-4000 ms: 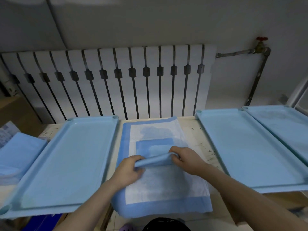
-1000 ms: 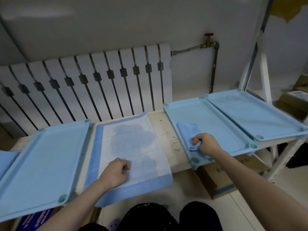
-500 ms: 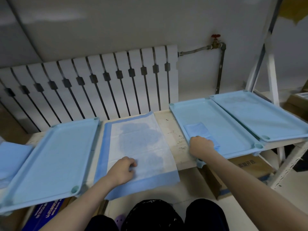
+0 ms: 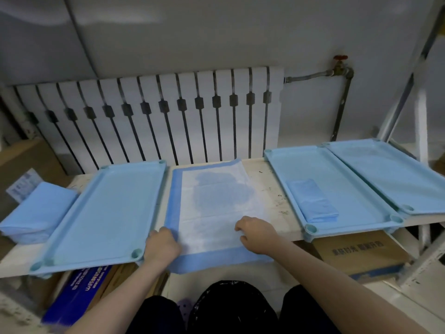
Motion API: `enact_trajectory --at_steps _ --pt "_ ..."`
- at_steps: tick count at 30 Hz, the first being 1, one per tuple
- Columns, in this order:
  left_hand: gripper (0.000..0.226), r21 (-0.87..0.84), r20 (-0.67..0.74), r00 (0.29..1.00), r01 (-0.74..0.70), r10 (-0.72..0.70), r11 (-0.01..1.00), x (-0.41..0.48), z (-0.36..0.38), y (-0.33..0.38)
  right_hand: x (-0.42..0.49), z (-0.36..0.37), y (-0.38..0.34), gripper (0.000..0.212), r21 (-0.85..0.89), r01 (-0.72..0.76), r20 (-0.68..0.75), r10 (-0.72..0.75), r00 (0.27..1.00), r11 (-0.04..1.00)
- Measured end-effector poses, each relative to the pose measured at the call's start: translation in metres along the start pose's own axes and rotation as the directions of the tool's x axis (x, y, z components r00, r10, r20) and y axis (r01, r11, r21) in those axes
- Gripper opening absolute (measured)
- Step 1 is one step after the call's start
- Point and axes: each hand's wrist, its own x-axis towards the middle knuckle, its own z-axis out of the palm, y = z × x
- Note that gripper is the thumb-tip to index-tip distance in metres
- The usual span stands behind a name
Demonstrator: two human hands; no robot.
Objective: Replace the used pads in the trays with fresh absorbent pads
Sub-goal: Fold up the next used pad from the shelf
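Note:
A stained white pad with a blue border (image 4: 216, 203) lies flat on the bench between two light-blue trays. My left hand (image 4: 161, 244) grips its near left corner. My right hand (image 4: 258, 233) rests on the pad's near right part with fingers curled; whether it pinches the pad is unclear. A folded blue pad (image 4: 311, 203) lies in the near end of the middle tray (image 4: 342, 179). The left tray (image 4: 106, 213) holds nothing. A third tray (image 4: 395, 172) sits at the far right.
A stack of folded blue pads (image 4: 36, 213) sits at the bench's left end. A white radiator (image 4: 154, 116) stands behind the bench. A white ladder frame (image 4: 419, 112) rises at the right. Cardboard boxes (image 4: 361, 254) and a black bag (image 4: 231, 307) are below.
My right hand let go of the folded pad in the middle tray and came back to the stained pad. My left hand shifted to the pad's near left corner.

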Motion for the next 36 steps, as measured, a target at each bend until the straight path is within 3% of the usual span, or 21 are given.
enact_trajectory --at_steps 4,7,15,18,22,25,36 --pt "0.033 -0.181 0.062 0.996 0.067 -0.057 0.981 -0.003 0.001 0.002 0.000 0.001 -0.002 0.039 0.014 -0.031 0.026 0.031 0.999 0.999" --pt "0.027 -0.252 0.010 0.997 0.072 -0.072 0.965 -0.005 0.006 -0.001 -0.002 0.004 -0.005 0.040 0.003 -0.051 0.041 0.051 0.998 0.999" --pt "0.015 -0.240 -0.124 0.992 -0.008 -0.022 0.971 -0.010 0.009 -0.007 -0.004 0.006 -0.007 0.042 0.005 -0.061 0.055 0.060 0.997 0.998" --pt "0.023 -0.257 -0.141 0.990 -0.036 -0.001 0.966 -0.010 0.007 -0.007 -0.002 0.005 -0.006 0.040 0.014 -0.061 0.043 0.060 0.997 0.998" --pt "0.004 -0.308 -0.132 0.991 -0.021 -0.021 0.951 -0.008 0.009 -0.008 0.001 0.006 -0.009 0.039 0.015 -0.071 0.047 0.070 0.996 0.997" --pt "0.018 -0.341 -0.105 0.993 0.009 -0.048 0.940 -0.002 0.008 -0.004 0.001 0.006 -0.010 0.039 0.027 -0.067 0.059 0.065 0.996 0.997" --pt "0.020 -0.127 -0.087 0.996 -0.006 -0.005 0.992 -0.008 0.009 0.001 -0.002 0.007 -0.007 0.041 0.066 -0.071 0.046 0.068 0.997 0.995"
